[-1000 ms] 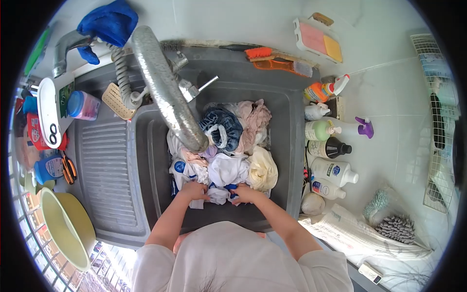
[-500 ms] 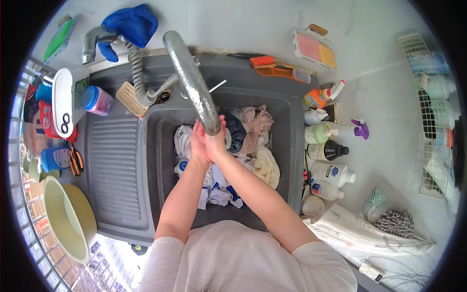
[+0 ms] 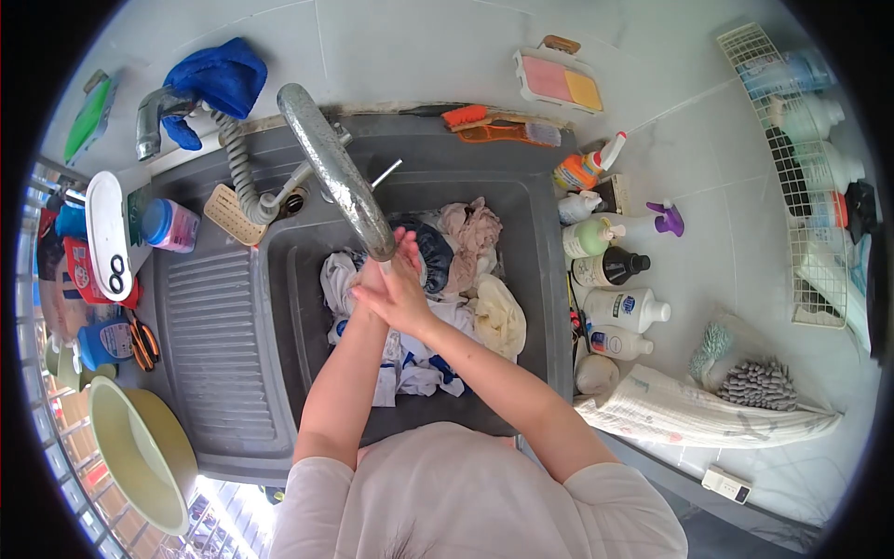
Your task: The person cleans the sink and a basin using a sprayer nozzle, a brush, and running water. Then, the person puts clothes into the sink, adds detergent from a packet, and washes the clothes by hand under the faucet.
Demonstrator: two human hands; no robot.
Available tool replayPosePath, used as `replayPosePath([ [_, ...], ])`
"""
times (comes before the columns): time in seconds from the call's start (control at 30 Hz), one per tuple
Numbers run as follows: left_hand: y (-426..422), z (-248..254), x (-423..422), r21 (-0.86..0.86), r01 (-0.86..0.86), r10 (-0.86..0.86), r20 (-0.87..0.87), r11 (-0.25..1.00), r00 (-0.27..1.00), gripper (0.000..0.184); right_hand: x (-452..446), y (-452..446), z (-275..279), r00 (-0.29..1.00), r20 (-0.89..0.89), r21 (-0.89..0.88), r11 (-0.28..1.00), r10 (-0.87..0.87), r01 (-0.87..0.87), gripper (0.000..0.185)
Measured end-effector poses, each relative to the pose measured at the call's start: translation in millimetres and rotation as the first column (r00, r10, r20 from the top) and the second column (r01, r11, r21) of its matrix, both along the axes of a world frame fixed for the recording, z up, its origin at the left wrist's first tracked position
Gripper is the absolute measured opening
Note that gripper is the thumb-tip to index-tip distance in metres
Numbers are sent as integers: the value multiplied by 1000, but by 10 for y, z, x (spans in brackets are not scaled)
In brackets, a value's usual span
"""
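Note:
Under the spout of the metal faucet (image 3: 340, 177), my two hands are pressed together. My right hand (image 3: 402, 300) lies across my left hand (image 3: 373, 278) near the wrist, its thumb over the wrist. Fingertips point up and to the right beside the spout, and the spout partly hides the hands. Below them, a pile of wet clothes lies in the grey sink (image 3: 549, 279): a dark blue item (image 3: 435, 259), a pinkish one (image 3: 470, 242), a cream one (image 3: 500, 317) and white ones with blue parts (image 3: 419, 379).
Several bottles, among them a black-capped one (image 3: 622, 266), line the sink's right side. Brushes (image 3: 507, 132) lie on the back ledge. On the left are a ribbed drainboard (image 3: 219, 345), a yellow-green basin (image 3: 172, 438), orange-handled scissors (image 3: 143, 345) and a blue-lidded jar (image 3: 170, 225).
My hands have left the white clothes at the sink's front and come together under the faucet. Since half a second ago, my right hand has shifted over my left wrist. The view has shifted too.

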State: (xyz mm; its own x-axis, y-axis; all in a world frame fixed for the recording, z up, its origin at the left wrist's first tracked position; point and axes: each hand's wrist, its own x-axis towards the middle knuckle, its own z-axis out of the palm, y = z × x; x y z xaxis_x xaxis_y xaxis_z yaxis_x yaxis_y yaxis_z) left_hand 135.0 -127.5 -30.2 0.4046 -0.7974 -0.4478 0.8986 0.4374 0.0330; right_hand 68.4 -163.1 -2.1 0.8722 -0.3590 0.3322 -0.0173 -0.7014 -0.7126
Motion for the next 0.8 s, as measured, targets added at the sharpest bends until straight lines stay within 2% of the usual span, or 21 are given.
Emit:
replayPosePath([
  [0.03,-6,-34,34,-31,-20,21,23,999,1000,26,13,15,54,1000,-19,85,996,-23,24,62],
  [0.07,-30,-213,82,-32,-11,12,22,999,1000,26,29,35,108,998,-39,169,984,-45,50,62],
  [0.13,-65,-414,177,-331,42,-70,-75,943,995,26,37,92,172,993,-85,338,935,-83,107,61],
  [0.17,-38,-417,242,-329,49,-79,-77,943,994,26,35,106,188,989,-108,418,898,-99,135,60],
  [0.2,2,-416,321,-44,155,-148,144,987,979,28,45,80,178,988,-109,420,896,-106,143,60],
  [0.23,37,-314,371,258,186,-267,330,948,905,30,62,18,112,999,-27,511,859,-28,38,57],
  [0.27,63,-188,386,260,190,-273,331,947,903,30,84,-28,137,997,63,588,805,45,-73,54],
  [0.3,90,-62,398,370,184,-319,348,911,882,31,14,-108,177,995,-16,794,607,99,-48,45],
  [0.33,124,50,429,476,167,-365,361,864,858,33,-14,-161,178,995,-10,796,603,98,-51,45],
  [0.37,216,136,443,454,275,-478,427,848,768,37,-22,-209,130,999,-44,909,414,-21,49,42],
  [0.4,277,216,457,461,271,-479,429,845,766,37,-5,-227,66,987,-106,973,191,-125,129,39],
  [0.43,320,359,454,462,348,-539,389,816,747,37,2,-241,-156,966,-158,975,124,-207,186,33],
  [0.47,356,424,462,461,422,-597,347,780,723,38,15,-183,-306,967,-157,976,116,-201,182,33],
  [0.5,388,343,471,537,379,-618,383,754,687,43,16,-75,-456,915,-304,767,501,-267,400,31],
  [0.53,420,342,469,547,377,-622,376,747,687,43,-19,37,-614,835,-393,375,762,-385,528,29],
  [0.57,441,353,449,602,300,-589,363,740,722,44,-112,153,-815,849,-424,56,926,-315,372,32],
  [0.6,459,362,448,652,221,-552,358,725,753,45,-233,239,-859,850,-425,65,925,-313,373,32],
  [0.63,484,281,433,720,194,-569,324,667,756,49,-390,248,-870,936,-328,-162,984,-128,78,37],
  [0.67,526,170,422,720,189,-569,330,667,753,49,-477,196,-898,957,-277,-404,893,90,-201,41],
  [0.73,634,-34,370,800,141,-485,203,583,851,48,-450,68,-949,945,-314,-408,887,88,-218,47],
  [0.8,753,-165,256,804,129,-451,185,580,873,48,-315,-75,-962,861,-494,-113,973,121,-201,51],
])
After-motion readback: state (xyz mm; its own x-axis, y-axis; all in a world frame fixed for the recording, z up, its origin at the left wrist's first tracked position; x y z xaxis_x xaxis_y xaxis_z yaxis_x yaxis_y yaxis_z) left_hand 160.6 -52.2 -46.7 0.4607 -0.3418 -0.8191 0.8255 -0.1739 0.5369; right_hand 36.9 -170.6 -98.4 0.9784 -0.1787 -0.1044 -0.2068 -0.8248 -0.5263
